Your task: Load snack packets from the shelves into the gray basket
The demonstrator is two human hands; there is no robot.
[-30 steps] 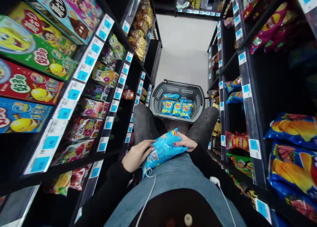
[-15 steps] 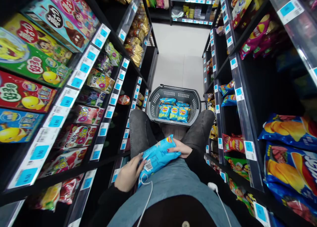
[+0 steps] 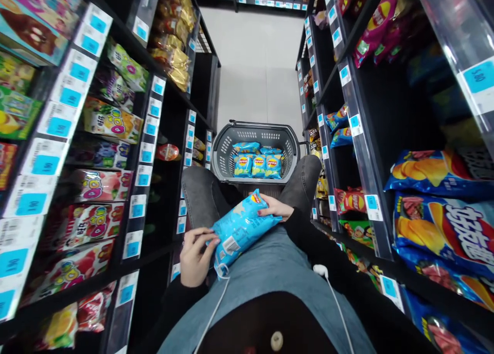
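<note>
A light-blue bag of chips (image 3: 245,230) lies slantwise over my lap, its barcode side facing up. My left hand (image 3: 196,256) grips the bag's lower left end, with thumb and fingers at its edge. Across the upper right end, my right hand (image 3: 276,208) holds the same bag, fingers over its top. In front of my knees a dark grey shopping basket (image 3: 221,156) stands on the floor, with several blue chip bags (image 3: 258,165) inside. A white earphone cord (image 3: 214,313) hangs down past the bag's lower end.
Snack shelves (image 3: 148,122) with price tags rise close on my left, holding gummy packets (image 3: 111,118). To the right, another shelf (image 3: 360,138) carries large blue chip bags (image 3: 436,225). Pale floor (image 3: 254,86) runs between them beyond the basket.
The view has shifted, so the shelves and basket appear further left and higher. Both hands still hold the chip bag, which is turned a little; my left fingers are more bent.
</note>
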